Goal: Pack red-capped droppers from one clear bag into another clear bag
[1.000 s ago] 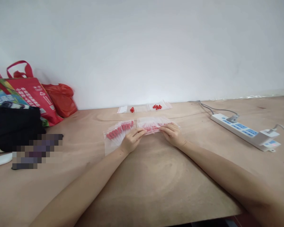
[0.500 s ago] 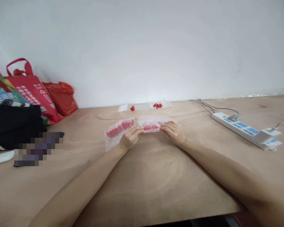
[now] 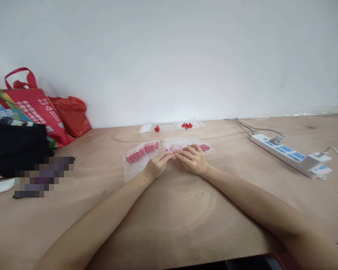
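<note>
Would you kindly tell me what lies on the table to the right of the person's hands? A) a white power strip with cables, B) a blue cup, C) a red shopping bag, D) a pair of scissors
A: the white power strip with cables lies on the wooden table, right of the right hand; the red bags stand far left.

Left hand [image 3: 154, 167] and right hand [image 3: 192, 160] pressing on a clear bag of red bits [image 3: 186, 147], another clear bag [image 3: 139, 157] just left, white power strip [image 3: 291, 155] far right, red bags [image 3: 42, 108] far left, wood table [image 3: 171, 210]

right hand [image 3: 192, 160] slid left along the bag [image 3: 186, 146], nearer left hand [image 3: 156, 165]
</note>
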The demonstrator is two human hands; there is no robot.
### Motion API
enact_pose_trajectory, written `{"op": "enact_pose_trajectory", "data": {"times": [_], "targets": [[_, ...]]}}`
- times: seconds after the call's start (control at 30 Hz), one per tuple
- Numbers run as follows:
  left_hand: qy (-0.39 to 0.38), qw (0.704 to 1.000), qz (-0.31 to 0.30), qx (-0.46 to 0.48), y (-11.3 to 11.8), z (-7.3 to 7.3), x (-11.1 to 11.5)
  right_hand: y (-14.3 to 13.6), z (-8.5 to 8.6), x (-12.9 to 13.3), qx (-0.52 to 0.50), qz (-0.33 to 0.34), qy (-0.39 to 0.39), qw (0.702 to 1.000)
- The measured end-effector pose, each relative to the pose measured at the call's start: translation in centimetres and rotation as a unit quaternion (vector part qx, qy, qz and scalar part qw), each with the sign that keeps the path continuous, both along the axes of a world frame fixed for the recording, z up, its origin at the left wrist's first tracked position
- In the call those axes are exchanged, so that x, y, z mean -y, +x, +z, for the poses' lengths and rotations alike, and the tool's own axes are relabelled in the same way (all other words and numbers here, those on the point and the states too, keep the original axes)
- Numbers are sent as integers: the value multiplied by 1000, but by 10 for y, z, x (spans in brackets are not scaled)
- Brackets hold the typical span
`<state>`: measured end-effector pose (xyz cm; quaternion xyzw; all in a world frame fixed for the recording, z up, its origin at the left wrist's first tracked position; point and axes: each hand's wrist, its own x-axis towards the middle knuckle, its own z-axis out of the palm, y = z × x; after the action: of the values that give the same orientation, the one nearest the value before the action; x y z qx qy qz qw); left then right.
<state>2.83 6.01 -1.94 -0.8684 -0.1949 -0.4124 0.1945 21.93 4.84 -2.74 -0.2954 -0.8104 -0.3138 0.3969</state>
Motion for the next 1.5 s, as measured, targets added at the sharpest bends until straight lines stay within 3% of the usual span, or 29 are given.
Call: {"op": "enact_pose_trajectory", "data": {"times": [0.17,0.43,0.87,1.0,1.17,1.3,1.4,1.5], "targets": [[-2,1000,0,-8,-1,-2,-1,-6,-4,-1,16,-21,3,1000],[36,999,-1,-2,1,-1,1,1,4,5,11,-30,108,994],[-4,1000,-1,15,-2,-3,1,47,-1,5,-19,-79,18,996],[-14,1000,6,22,0,-3,2,42,2,4,21,-34,-35,999],[-32,999,-24,-5,1,-3,2,28,-3,-3,62,-63,-1,996],[-87,994,59,18,-5,1,0,48,-8,-16,15,-92,-7,996],[-112,984,132,42,-11,3,-2,82,-11,-27,-40,-100,-32,994],[-111,978,159,72,-12,3,-2,115,-14,-32,-82,-89,-90,989]]}}
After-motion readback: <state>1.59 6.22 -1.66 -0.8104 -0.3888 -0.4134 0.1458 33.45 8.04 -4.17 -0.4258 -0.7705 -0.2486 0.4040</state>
